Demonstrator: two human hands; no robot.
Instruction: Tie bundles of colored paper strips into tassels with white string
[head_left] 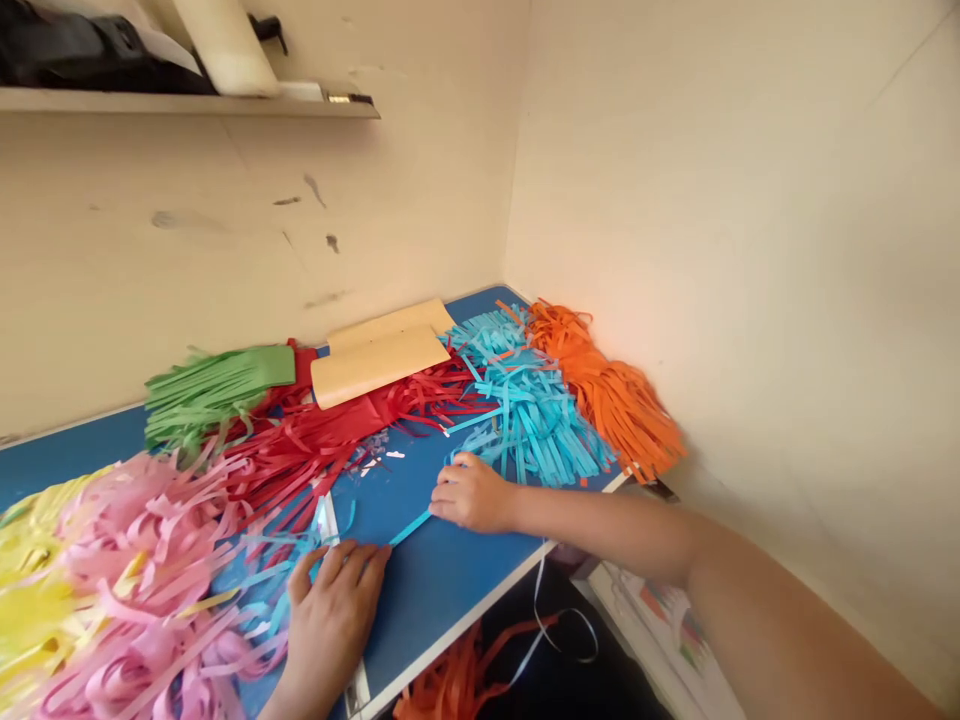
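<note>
A thin blue paper strip (411,527) stretches slantwise between my two hands, low over the blue tabletop (442,590). The fingers of my left hand (337,600) are bent over its lower left end, at the table's middle. My right hand (472,494) is closed round its upper right end, just in front of a fringed light blue paper bundle (536,410). Beside my left hand lie loose blue strips (274,585) and a heap of pink paper strips (150,570). The fingertips of both hands are partly hidden.
Yellow strips (37,570) lie far left. Behind are green fringe (217,388), red fringe (322,440), tan folded paper (382,365) and orange fringe (615,400). A shelf (187,104) juts from the wall. Below the table edge hang orange strips (454,680) and white ribbon (534,640).
</note>
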